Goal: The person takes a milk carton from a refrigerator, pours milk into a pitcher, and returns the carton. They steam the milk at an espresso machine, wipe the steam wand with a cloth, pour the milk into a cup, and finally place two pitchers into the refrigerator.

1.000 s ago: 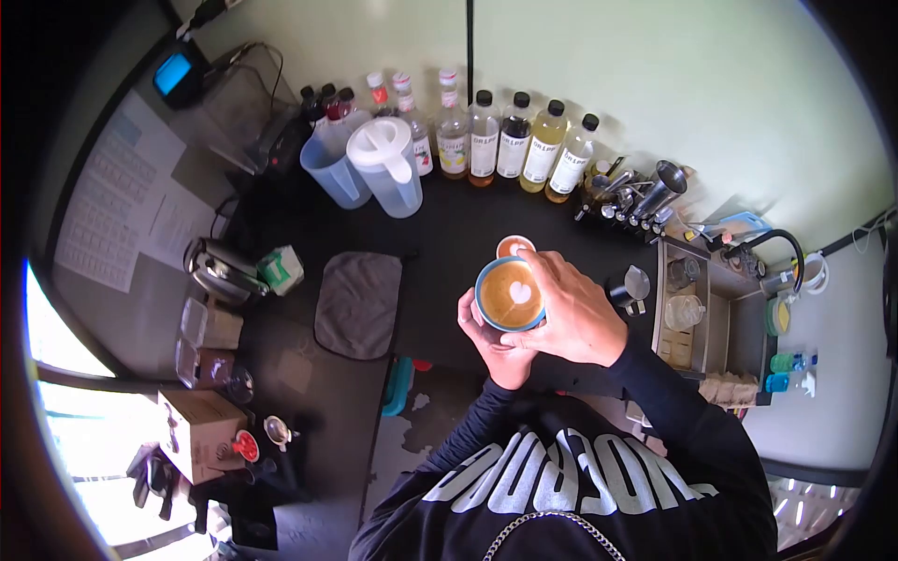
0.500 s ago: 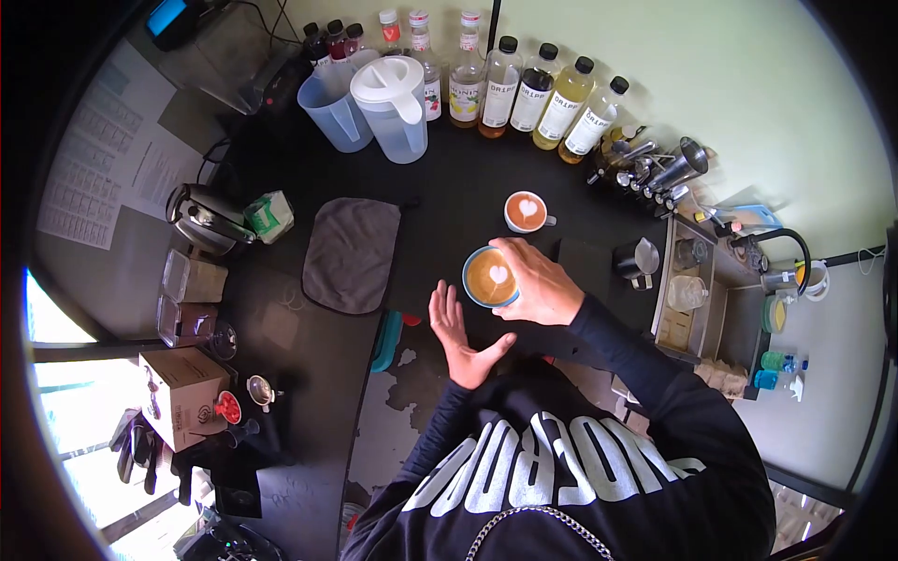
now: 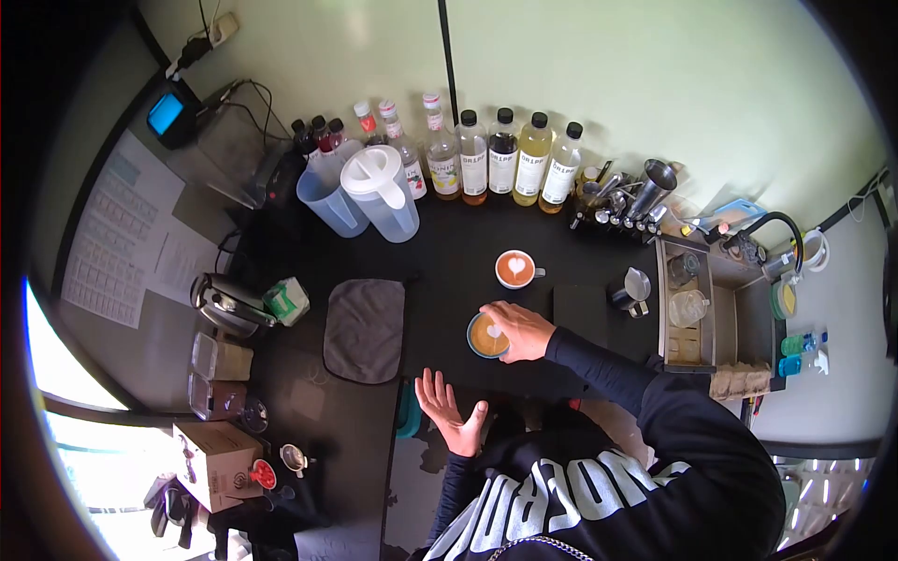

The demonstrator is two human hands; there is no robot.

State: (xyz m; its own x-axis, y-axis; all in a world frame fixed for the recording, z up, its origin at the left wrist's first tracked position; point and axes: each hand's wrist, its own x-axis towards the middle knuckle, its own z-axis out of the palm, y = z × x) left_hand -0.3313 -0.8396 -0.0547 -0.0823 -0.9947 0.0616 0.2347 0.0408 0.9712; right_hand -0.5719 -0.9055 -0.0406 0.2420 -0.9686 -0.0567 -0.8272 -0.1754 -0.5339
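Observation:
My right hand is wrapped around the right side of a blue-rimmed coffee cup, with a white heart in the latte foam. The cup appears over the near edge of the black counter. My left hand is in front of the counter edge, palm up, fingers stretched and thumb apart, holding nothing. Just beyond the held cup, a white coffee cup stands on the counter, its foam also showing a heart and its handle pointing right.
A grey cloth lies left of the cups. Lidded pitcher and several syrup bottles line the back. A steel milk jug stands right, beside the sink. A kettle and cardboard box are at left.
The camera view has tilted up, shifting the scene lower. My right hand has brought the cup away from the white cup, toward the counter's near edge. My left hand stays open.

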